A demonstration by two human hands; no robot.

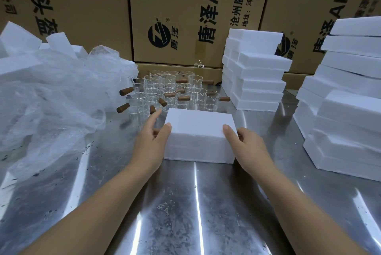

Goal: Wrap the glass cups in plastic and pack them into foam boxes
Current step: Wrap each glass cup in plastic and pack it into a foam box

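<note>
Two hands [151, 141] [246, 145], one foam box [199, 124] gripped between them

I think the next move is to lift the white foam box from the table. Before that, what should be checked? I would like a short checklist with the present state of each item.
1. Both hands on the foam box: ok. The left hand and right hand hold its two ends, thumbs on top.
2. Box closed: ok, the top appears flush.
3. Wrapped cup inside: cannot tell.
4. Box flat on the metal table: ok.
5. Clearance to the glass cups: not ok. They stand just behind the box, near the left fingers.
</note>
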